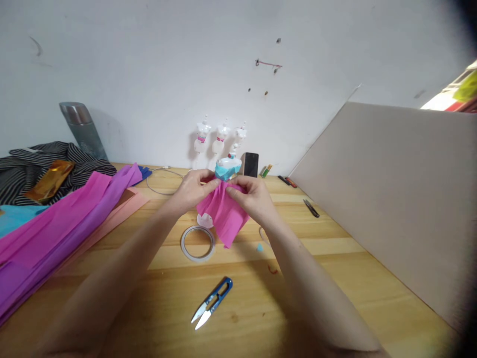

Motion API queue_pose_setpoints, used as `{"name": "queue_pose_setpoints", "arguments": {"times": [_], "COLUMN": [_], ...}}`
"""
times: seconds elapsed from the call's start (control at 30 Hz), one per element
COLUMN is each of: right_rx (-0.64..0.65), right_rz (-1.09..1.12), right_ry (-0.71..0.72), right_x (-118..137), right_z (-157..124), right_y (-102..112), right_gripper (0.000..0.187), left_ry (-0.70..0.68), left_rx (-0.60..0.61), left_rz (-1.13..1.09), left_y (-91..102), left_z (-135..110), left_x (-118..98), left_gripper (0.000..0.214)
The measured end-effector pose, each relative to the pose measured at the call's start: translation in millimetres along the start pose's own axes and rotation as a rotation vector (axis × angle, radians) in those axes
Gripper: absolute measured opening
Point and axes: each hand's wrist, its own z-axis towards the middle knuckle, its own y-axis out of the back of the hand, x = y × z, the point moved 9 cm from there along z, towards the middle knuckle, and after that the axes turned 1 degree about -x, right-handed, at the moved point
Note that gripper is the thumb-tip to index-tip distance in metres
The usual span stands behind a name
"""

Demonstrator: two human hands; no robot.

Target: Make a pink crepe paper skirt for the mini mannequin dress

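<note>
My left hand (194,190) and my right hand (252,195) pinch the top edge of a piece of pink crepe paper (224,215), which hangs down toward the wooden table (335,258). The fingers of both hands are closed on the paper's gathered edge, pressed against a small white mannequin stand (228,166) with light blue paper wrapped round its top. The stand's round white base (204,220) shows under the paper.
A roll of clear tape (198,243) lies just in front of the paper, blue-handled thread snips (211,303) nearer me. Long pink and purple crepe sheets (63,219) lie left. Three small mannequins (219,138), a phone (251,164) and a grey board (402,199) stand behind and right.
</note>
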Motion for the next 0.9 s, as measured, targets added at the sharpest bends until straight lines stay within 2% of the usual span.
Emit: {"name": "queue_pose_setpoints", "arguments": {"times": [0.23, 0.4, 0.67, 0.9], "right_rx": [-0.086, -0.080, -0.049, -0.053], "right_rz": [-0.110, -0.116, -0.080, -0.010], "right_ry": [0.011, 0.013, -0.009, -0.037], "right_x": [-3.5, -2.4, -5.1, -5.2], "right_z": [4.3, 2.6, 0.0, -1.8], "right_y": [5.5, 6.4, 4.0, 5.5], "right_gripper": [0.017, 0.018, 0.016, 0.023], "left_ry": [0.002, -0.012, -0.016, -0.047], "left_rx": [0.009, 0.007, 0.036, -0.079], "left_rz": [0.006, -0.005, 0.018, 0.137], "left_y": [-0.2, -0.1, -0.6, -0.6], "left_z": [-0.9, -0.3, -5.4, -1.6], "left_x": [-0.9, 0.0, -10.1, -0.9], "left_gripper": [0.029, 0.028, 0.024, 0.018]}}
